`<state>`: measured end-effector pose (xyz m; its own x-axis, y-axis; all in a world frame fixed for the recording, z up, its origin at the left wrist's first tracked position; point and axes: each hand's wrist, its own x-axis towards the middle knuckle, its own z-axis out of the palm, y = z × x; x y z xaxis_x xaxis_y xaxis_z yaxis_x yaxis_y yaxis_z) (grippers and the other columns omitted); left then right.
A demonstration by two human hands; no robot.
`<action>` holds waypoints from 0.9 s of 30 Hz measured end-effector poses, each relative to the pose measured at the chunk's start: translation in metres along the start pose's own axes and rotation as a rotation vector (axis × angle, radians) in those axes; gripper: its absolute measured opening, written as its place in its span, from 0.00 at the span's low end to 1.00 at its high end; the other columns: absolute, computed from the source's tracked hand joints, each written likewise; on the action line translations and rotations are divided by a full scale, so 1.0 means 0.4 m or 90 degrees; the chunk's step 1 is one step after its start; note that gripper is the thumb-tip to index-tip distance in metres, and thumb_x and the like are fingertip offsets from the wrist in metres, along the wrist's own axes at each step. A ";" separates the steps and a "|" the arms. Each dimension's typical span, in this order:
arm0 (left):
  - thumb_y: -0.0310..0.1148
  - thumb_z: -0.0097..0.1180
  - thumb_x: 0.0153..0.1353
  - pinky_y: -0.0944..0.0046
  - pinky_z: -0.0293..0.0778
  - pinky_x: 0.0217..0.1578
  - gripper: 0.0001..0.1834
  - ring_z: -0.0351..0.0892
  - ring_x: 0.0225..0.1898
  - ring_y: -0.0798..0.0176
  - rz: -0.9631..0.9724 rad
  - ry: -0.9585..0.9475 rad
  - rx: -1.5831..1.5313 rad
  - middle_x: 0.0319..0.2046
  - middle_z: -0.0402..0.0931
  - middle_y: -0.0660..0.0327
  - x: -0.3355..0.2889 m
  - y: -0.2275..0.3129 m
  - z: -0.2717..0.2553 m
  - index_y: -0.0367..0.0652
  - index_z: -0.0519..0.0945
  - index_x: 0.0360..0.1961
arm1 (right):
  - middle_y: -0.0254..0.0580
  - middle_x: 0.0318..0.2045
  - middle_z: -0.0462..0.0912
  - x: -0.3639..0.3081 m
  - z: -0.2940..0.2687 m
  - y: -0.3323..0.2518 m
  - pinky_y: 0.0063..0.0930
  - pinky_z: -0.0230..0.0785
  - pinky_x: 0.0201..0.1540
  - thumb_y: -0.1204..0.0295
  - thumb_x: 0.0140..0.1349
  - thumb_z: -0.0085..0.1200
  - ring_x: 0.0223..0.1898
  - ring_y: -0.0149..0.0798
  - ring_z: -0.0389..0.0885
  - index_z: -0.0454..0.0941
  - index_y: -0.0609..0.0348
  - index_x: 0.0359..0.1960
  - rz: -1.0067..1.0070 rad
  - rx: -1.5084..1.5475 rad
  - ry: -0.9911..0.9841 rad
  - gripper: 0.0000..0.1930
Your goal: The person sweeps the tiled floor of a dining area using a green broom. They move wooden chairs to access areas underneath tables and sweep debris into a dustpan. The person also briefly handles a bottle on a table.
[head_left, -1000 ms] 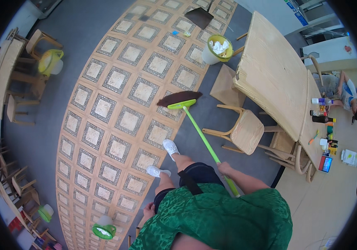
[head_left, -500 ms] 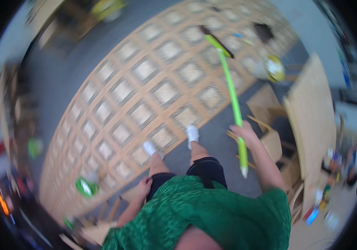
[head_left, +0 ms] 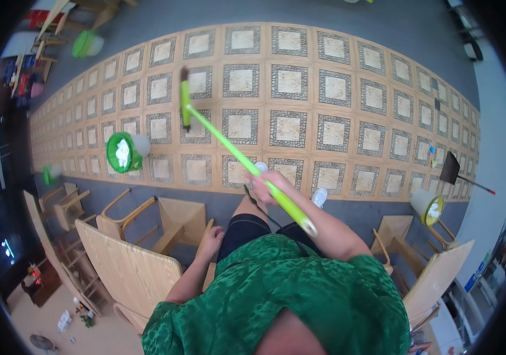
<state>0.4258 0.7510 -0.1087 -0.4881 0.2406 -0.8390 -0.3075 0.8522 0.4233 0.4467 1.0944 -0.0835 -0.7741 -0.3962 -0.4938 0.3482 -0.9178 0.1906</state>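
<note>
My right hand [head_left: 269, 187] is closed around the bright green handle of a broom [head_left: 229, 146], near its upper end. The handle slants forward and left from my hand. At its far end the broom head [head_left: 185, 100], green with dark bristles, is slightly blurred over the patterned floor strip; whether it touches the floor I cannot tell. My left hand [head_left: 210, 241] hangs beside my left thigh, fingers loosely curled and nothing visible in them. Left of the broom head stands a white bin with a green rim [head_left: 127, 152] and a white liner or paper inside.
Wooden tables [head_left: 126, 251] and chairs [head_left: 126, 207] line the near side, left and right. A bin with a yellow rim [head_left: 428, 207] and a dark long-handled dustpan [head_left: 450, 168] stand at the right. Small blue and yellow scraps [head_left: 432, 155] lie near the dustpan.
The view has turned left, so the tiled strip now runs across it. My right hand has swung the broom from the far right over to the left. My left hand stays by my thigh.
</note>
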 end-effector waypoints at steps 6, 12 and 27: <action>0.26 0.49 0.57 0.67 0.68 0.44 0.13 0.74 0.41 0.62 -0.094 0.002 -0.124 0.38 0.75 0.56 -0.049 -0.094 -0.054 0.34 0.72 0.44 | 0.29 0.11 0.61 0.320 0.003 -0.108 0.20 0.55 0.10 0.71 0.56 0.42 0.09 0.27 0.60 0.61 0.57 0.27 0.065 0.246 -0.025 0.06; 0.26 0.49 0.55 0.65 0.70 0.42 0.13 0.76 0.40 0.58 0.011 -0.045 -0.039 0.36 0.77 0.52 0.076 -0.089 -0.086 0.35 0.73 0.43 | 0.31 0.11 0.63 -0.391 -0.136 -0.080 0.23 0.53 0.10 0.60 0.61 0.36 0.08 0.29 0.59 0.63 0.54 0.19 -0.216 -0.109 -0.049 0.16; 0.27 0.49 0.53 0.63 0.70 0.43 0.15 0.75 0.40 0.58 0.043 -0.072 -0.012 0.37 0.76 0.51 0.216 0.014 -0.206 0.35 0.74 0.43 | 0.31 0.10 0.60 -0.578 0.056 -0.007 0.22 0.49 0.08 0.73 0.52 0.44 0.08 0.28 0.59 0.65 0.53 0.38 -0.590 -0.032 0.606 0.10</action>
<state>0.3148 0.7383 -0.1506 -0.4126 0.3487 -0.8415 -0.2935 0.8237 0.4852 0.6128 1.1878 0.0492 -0.0718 0.5621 -0.8239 -0.0689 -0.8269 -0.5581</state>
